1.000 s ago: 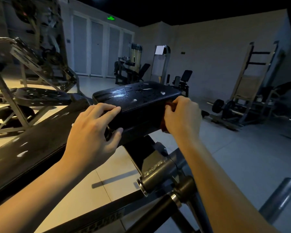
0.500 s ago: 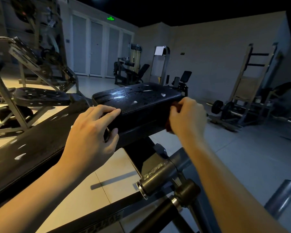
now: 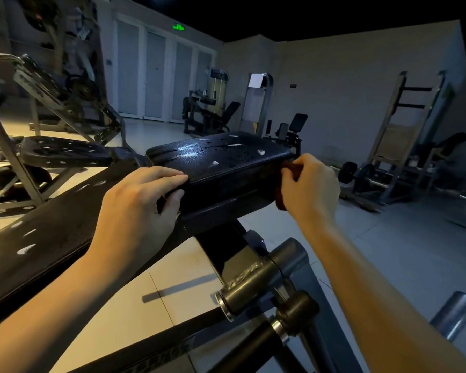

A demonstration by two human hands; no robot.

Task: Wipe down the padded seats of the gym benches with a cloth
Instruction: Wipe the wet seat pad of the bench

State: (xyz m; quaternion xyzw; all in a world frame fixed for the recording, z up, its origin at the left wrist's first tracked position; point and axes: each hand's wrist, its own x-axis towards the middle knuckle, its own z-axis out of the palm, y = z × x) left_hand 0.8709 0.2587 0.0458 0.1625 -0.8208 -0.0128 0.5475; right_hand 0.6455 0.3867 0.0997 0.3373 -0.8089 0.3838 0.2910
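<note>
Dim room, tiled floor (image 3: 172, 286); seat pad (image 3: 221, 157) glistening. My right fingers (image 3: 293, 175) bunch the cloth (image 3: 279, 197) against its side; left fingers (image 3: 170, 177) clasp its corner.

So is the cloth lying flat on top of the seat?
No, the right hand holds the cloth bunched against the side of the seat.

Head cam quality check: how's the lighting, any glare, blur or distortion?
Head view: the room is dim, with warm light on the left hand and the floor beneath it and a cool bluish cast across the right side. Glare streaks cross the seat pad. The cloth in the right hand is dark and barely readable. The walls bow from the wide angle, and the right edge is slightly smeared.
</note>
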